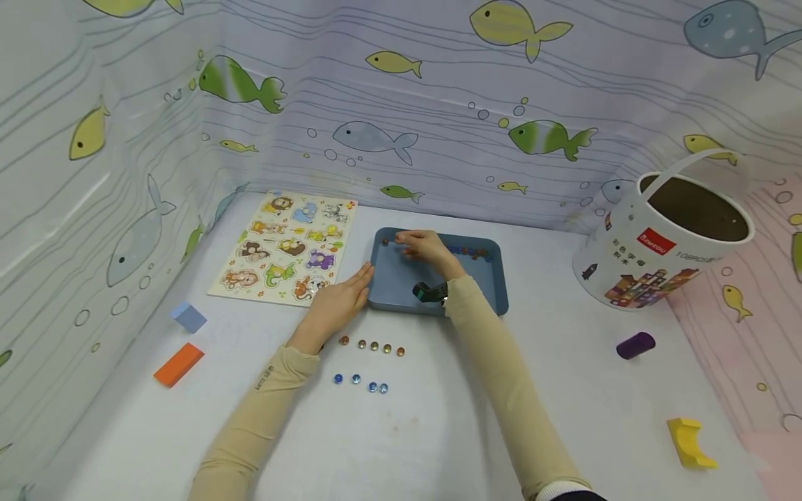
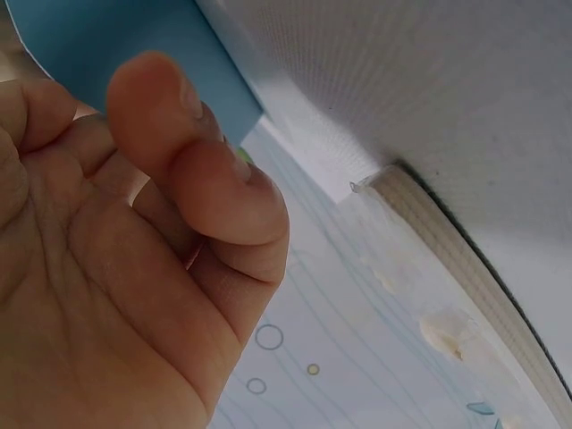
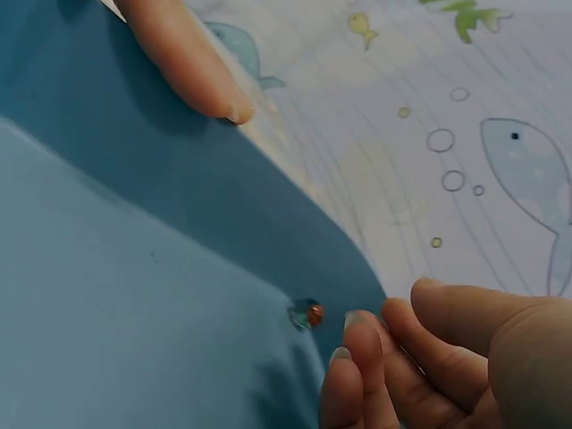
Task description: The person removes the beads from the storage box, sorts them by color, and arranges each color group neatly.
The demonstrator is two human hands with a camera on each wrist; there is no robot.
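In tray [image 1: 489, 292] far corner: bead [image 3: 307, 314] just beside right hand [image 1: 426, 248], fingertips near, holding nothing | left hand [image 1: 338, 299] flat against tray edge | risk: bead rolling off under nudge.

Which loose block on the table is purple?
The little cylinder block lying on its side below the white bucket. The other blocks are orange, light blue and yellow.

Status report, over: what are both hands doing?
Left hand flat against blue plastic tray. Right hand reaching for small glass bead inside. Nothing blocking.
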